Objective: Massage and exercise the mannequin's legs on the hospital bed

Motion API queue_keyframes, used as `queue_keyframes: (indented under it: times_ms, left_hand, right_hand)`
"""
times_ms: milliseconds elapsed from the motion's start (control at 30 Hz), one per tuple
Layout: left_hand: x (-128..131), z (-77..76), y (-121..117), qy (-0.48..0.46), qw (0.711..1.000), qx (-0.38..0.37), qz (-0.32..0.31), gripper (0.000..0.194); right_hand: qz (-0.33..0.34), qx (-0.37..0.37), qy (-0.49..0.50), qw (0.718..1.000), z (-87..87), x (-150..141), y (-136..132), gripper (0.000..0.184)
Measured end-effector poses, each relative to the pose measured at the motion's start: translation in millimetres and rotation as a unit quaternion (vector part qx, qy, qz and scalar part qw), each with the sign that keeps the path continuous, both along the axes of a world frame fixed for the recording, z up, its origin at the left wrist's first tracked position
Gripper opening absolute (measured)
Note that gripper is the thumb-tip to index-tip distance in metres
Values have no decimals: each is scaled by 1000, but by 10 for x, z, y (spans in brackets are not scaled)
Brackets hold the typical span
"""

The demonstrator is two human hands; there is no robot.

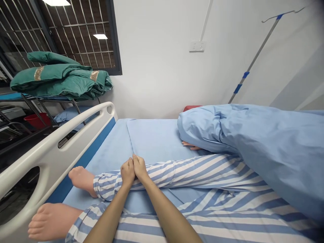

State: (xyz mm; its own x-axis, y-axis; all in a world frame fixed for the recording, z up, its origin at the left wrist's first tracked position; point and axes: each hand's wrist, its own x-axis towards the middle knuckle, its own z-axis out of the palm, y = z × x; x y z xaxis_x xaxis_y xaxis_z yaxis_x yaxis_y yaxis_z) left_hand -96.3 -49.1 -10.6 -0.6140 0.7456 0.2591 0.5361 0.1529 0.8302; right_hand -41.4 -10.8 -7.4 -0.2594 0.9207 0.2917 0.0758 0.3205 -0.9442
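Two bare hands meet in the head view: the left hand [128, 172] and the right hand [140, 167] lie side by side on the striped trouser leg [192, 172] of a care mannequin [227, 202], near the foot end of the hospital bed [152, 141]. Their fingers [131, 162] are pressed together, tips touching over the shin; whether they pinch the cloth cannot be told from this view.

The risks lie close by. A hard pull on the cuff could ruck the thin striped cloth or drag the leg sideways, and the bare foot [82, 180] could then knock the white bed rail [50, 158], which stands just beyond it. The second foot [52, 221] already lies almost against that rail, which blocks movement on that side. On the far side, the blue duvet [243, 141] heaps over the body, with a mannequin hand [191, 145] poking out beneath it; a careless reach could snag or shift it.

Beyond the bed are a wall socket [196, 46] and an IV pole [253, 60]. Folded green quilts [60, 76] sit on a neighbouring bed, with a red basin [36, 119] below.
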Motion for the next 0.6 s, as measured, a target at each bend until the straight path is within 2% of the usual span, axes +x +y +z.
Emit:
queue_keyframes:
  times_ms: [67,200,267,367,467,600]
  left_hand:
    - [-8,0,-1,5,1000,4,-3,46]
    - [7,-24,-10,35,999,-17,-14,44]
    - [21,-29,-13,43,999,-25,-9,44]
    - [29,-30,-8,37,999,-21,2,47]
    - [27,-22,16,29,999,-16,-1,46]
    - [108,95,103,-23,999,15,-19,43]
  right_hand:
    - [-4,46,-75,996,101,55,-15,41]
    - [43,168,-177,969,260,200,-35,37]
    - [47,159,-174,971,231,239,-32,40]
    - [30,105,-145,983,84,247,-14,43]
    - [40,87,-107,990,-24,247,14,41]
    - [31,50,-36,998,-13,288,62,43]
